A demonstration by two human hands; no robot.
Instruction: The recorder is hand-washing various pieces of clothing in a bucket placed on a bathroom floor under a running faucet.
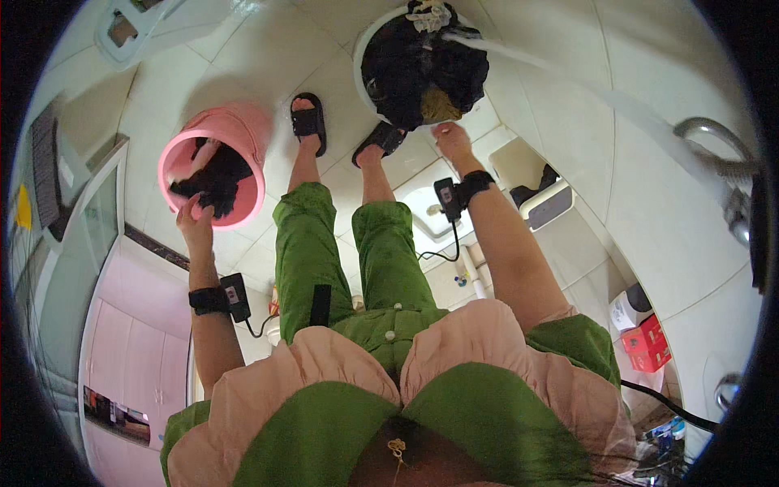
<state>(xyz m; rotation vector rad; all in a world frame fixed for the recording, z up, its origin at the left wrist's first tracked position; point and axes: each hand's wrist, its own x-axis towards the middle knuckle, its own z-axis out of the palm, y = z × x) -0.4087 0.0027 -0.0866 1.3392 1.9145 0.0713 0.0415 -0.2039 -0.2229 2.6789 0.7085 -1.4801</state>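
My left hand [196, 226] grips the near rim of a pink plastic bucket [213, 119], thumb and fingers at the edge. Inside the bucket lies dark, wet-looking cloth [213, 182] with a paler piece above it. My right hand [453, 145] has curled fingers at the near rim of a round white basin [363, 91]; how firmly it holds the rim is unclear. Black clothing [395, 67] fills the basin, with a brownish-yellow patch [441, 106] near me and a cream ruffled piece [429, 17] at the far side. A water stream [517, 53] falls into the basin from the right.
A metal hose [718, 137] and faucet [739, 225] are on the tiled wall at right. Between my legs and right arm sits a white squat-toilet pan [426, 207], with a waste bin [548, 204] beside it. A glass door [79, 255] stands at left.
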